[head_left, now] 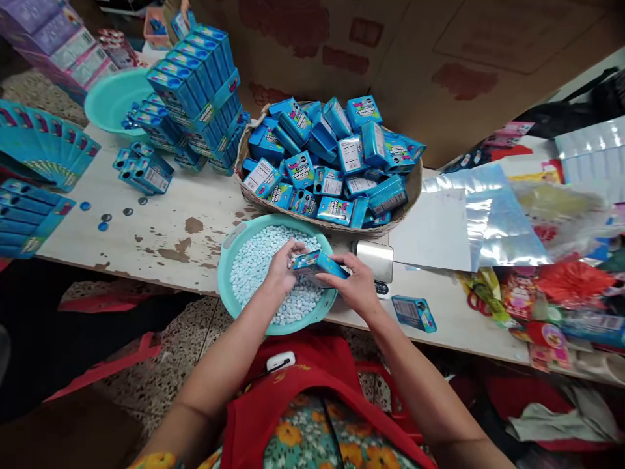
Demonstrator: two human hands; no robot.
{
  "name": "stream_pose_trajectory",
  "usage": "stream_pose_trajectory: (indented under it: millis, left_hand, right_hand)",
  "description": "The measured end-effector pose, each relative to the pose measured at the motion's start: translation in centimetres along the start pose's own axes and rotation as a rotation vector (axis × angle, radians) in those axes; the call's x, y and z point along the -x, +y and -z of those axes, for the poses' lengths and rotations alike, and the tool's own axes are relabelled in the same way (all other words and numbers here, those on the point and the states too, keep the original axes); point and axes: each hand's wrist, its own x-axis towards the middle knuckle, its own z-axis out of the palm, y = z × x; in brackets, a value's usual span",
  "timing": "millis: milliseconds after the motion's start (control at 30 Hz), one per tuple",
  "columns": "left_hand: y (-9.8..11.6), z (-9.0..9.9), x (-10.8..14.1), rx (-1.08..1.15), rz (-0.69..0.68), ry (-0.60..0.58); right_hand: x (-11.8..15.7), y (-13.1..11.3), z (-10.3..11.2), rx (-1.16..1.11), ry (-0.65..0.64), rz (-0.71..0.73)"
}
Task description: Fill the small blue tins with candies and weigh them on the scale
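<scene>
My right hand point(359, 286) is closed around a small blue candy box point(319, 264), held tilted above a turquoise basin point(224, 286). The basin is full of pale blue candies point(254, 260). At the box's left end is my left hand point(284, 267), its fingers curled in close to the box. Whatever lies inside those fingers is hidden. Just right of the basin sits a small scale point(374, 260) with a metal top. A flattened blue box point(414, 313) lies on the table to the right of my right hand.
Behind the basin, a wicker basket point(415, 195) is heaped with blue boxes. Stacked boxes point(195, 91) rise at the back left, beside another turquoise basin point(100, 98). Silver sheets point(508, 215) and colourful bags point(576, 280) cover the right side. A cardboard wall point(415, 52) stands behind.
</scene>
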Motion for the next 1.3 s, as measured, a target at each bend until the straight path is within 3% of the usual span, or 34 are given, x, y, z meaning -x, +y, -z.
stream_pose_trajectory:
  millis: [133,200,300,367,400,467,600,733,867,1067,1300]
  left_hand:
    - [0.4,-0.1,-0.2,-0.054,0.002,-0.020]
    - [0.8,0.0,-0.2,-0.202,-0.053,-0.038]
    - [1.6,0.6,-0.6,-0.707,-0.421,-0.039]
    - [2.2,1.3,-1.4,-1.064,-0.699,0.032]
    - [2.3,1.6,-1.8,-1.190,-0.765,0.070]
    - [2.5,1.9,-2.7,-1.311,-0.749,0.118]
    - [2.0,1.2,-3.7,-1.298,-0.639,0.118]
    - [1.3,-0.5,-4.0,-1.263,-0.592,0.128]
    - [0.8,-1.4,-4.0,-1.264,-0.584,0.131]
    - [-0.1,-2.5,-3.6,-1.263,-0.707,0.135]
    - [-2.4,-4.1,-2.6,-1.245,-0.683,0.003]
  right_hand:
    - [0.0,0.9,0.6,-0.269,0.004,-0.213]
    - [0.2,1.8,1.5,-0.492,0.017,-0.319]
    - [0.7,4.1,3.4,-0.693,0.112,-0.379]
    - [0.9,6.2,4.7,-0.732,0.203,-0.390]
    - [1.0,7.5,5.3,-0.737,0.246,-0.391]
    - [0.8,10.1,6.2,-0.725,0.317,-0.378]
    - [0.0,14.9,7.0,-0.679,0.417,-0.362]
    - [-0.2,17.3,7.4,-0.667,0.445,-0.398]
    - [1.7,16.8,8.7,-0.611,0.464,-0.392]
    - [7.8,14.1,10.6,-0.539,0.622,-0.488]
    - [13.6,13.6,8.4,-0.569,0.613,-0.644]
